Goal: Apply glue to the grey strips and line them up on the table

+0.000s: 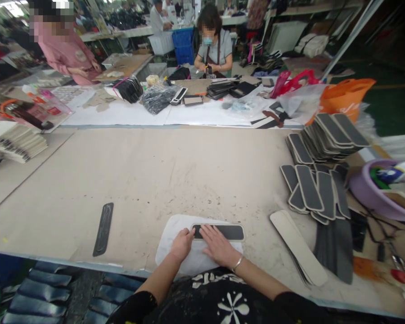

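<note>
A dark grey rounded panel with a pale border [232,231] lies lengthwise on a white sheet [168,229] at the table's near edge. My left hand [182,244] is closed at the panel's left end, thumb and fingers pinching its edge. Flat across the panel's left half rests my right hand [218,243], its fingers stretched out and covering part of the dark surface. Off to the left, a separate dark strip [103,229] with a shiny, streaked face lies by itself on the table.
Finished-looking bordered panels [308,189] lie in a loose heap at right, with a stack [330,132] behind. Nearer are long pale strips [299,247] and a purple basin [361,180]. Pale bundles [18,141] sit at left. A masked person [216,49] works across the table.
</note>
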Demonstrator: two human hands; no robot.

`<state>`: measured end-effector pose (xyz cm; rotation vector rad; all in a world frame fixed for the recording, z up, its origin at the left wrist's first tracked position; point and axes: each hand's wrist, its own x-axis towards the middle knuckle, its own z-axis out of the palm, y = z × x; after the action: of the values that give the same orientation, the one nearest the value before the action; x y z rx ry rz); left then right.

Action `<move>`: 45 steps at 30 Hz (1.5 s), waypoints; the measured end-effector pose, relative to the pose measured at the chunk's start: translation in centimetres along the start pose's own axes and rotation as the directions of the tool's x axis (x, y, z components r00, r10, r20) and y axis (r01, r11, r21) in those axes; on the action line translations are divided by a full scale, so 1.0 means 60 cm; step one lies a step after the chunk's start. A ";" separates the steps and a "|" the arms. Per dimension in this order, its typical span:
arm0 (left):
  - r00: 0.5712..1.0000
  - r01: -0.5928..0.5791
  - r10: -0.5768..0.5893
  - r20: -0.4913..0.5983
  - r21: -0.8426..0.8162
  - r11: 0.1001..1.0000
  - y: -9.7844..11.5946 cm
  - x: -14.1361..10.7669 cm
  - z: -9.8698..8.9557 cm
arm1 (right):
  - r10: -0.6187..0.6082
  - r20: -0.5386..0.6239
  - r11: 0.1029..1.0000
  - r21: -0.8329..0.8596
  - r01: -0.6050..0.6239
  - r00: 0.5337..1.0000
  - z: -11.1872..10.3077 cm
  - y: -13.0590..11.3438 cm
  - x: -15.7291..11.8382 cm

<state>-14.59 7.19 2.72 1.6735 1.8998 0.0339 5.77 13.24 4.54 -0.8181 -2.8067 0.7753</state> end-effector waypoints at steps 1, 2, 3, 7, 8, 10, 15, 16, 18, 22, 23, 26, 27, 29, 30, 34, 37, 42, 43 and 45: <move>1.000 0.001 -0.001 0.005 0.006 1.000 0.000 0.001 -0.001 | -0.044 0.021 0.999 0.003 0.044 0.999 0.009 -0.002 0.008; 1.000 0.003 -0.003 0.009 0.013 1.000 0.001 0.001 -0.002 | -0.067 0.038 0.998 0.002 0.067 0.997 0.016 0.000 0.011; 1.000 0.008 -0.008 0.011 0.021 1.000 0.001 0.002 -0.002 | -0.070 0.049 0.997 -0.004 0.071 0.996 0.020 0.006 0.011; 0.999 0.042 -0.043 0.014 0.039 0.998 0.004 0.001 -0.002 | 0.017 0.051 0.997 -0.073 -0.013 0.999 0.014 0.057 -0.032; 0.999 0.050 -0.050 0.013 0.039 0.998 0.005 0.000 -0.003 | 0.063 0.040 0.993 -0.098 -0.058 0.997 0.010 0.074 -0.049; 0.998 0.064 -0.064 0.003 0.034 0.997 0.008 -0.001 -0.003 | 0.160 0.012 0.977 -0.147 -0.156 0.987 0.000 0.104 -0.084; 0.995 0.092 -0.092 -0.047 0.005 0.996 0.015 0.001 -0.002 | 0.288 -0.019 0.937 -0.200 -0.286 0.957 -0.013 0.144 -0.137; 0.993 0.097 -0.097 -0.060 -0.003 0.995 0.016 0.001 -0.002 | 0.298 -0.019 0.935 -0.198 -0.296 0.954 -0.013 0.145 -0.139; 0.989 0.111 -0.113 -0.093 -0.021 0.994 0.015 0.001 -0.001 | 0.307 -0.018 0.933 -0.192 -0.305 0.951 -0.012 0.144 -0.140; 0.966 0.158 -0.167 -0.197 -0.061 0.985 0.015 -0.010 -0.004 | 0.303 -0.027 0.936 -0.182 -0.303 0.953 -0.009 0.142 -0.138; 0.956 0.168 -0.180 -0.233 -0.070 0.983 0.019 -0.014 -0.004 | 0.299 -0.030 0.937 -0.178 -0.300 0.954 -0.008 0.143 -0.138; 0.951 0.011 -0.033 -0.309 -0.071 0.997 0.052 -0.025 0.008 | 0.290 -0.038 0.941 -0.173 -0.292 0.956 -0.005 0.145 -0.141; 0.952 -0.102 0.083 -0.296 -0.049 0.994 0.069 -0.025 0.015 | 0.289 -0.040 0.940 -0.177 -0.291 0.957 -0.005 0.146 -0.141; 0.925 -0.329 0.326 -0.195 0.017 0.944 0.105 -0.020 0.034 | 0.289 -0.044 0.937 -0.189 -0.292 0.956 -0.005 0.146 -0.142; 0.907 -0.400 0.403 -0.126 0.051 0.915 0.121 -0.016 0.043 | 0.289 -0.044 0.936 -0.196 -0.291 0.956 -0.005 0.146 -0.142; 0.907 -0.411 0.421 -0.025 0.172 0.896 0.129 -0.008 0.058 | 0.271 -0.037 0.939 -0.212 -0.273 0.962 -0.002 0.148 -0.142; 0.952 -0.279 0.302 -0.050 0.262 0.924 0.087 -0.018 0.042 | 0.262 -0.033 0.944 -0.200 -0.263 0.965 0.002 0.152 -0.143; 0.967 -0.205 0.247 -0.057 0.397 0.895 0.040 -0.038 0.022 | 0.300 0.019 0.944 -0.147 -0.294 0.954 -0.013 0.150 -0.143; 0.961 -0.201 0.260 -0.089 0.420 0.885 0.035 -0.039 0.027 | 0.309 0.042 0.945 -0.124 -0.302 0.950 -0.020 0.147 -0.142; 0.935 -0.197 0.307 -0.179 0.458 0.867 0.023 -0.032 0.044 | 0.321 0.077 0.946 -0.065 -0.316 0.944 -0.033 0.142 -0.137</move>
<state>-12.11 4.77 1.94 2.3136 1.9498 -0.0875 17.25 15.94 2.20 -1.3019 -2.8153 0.7986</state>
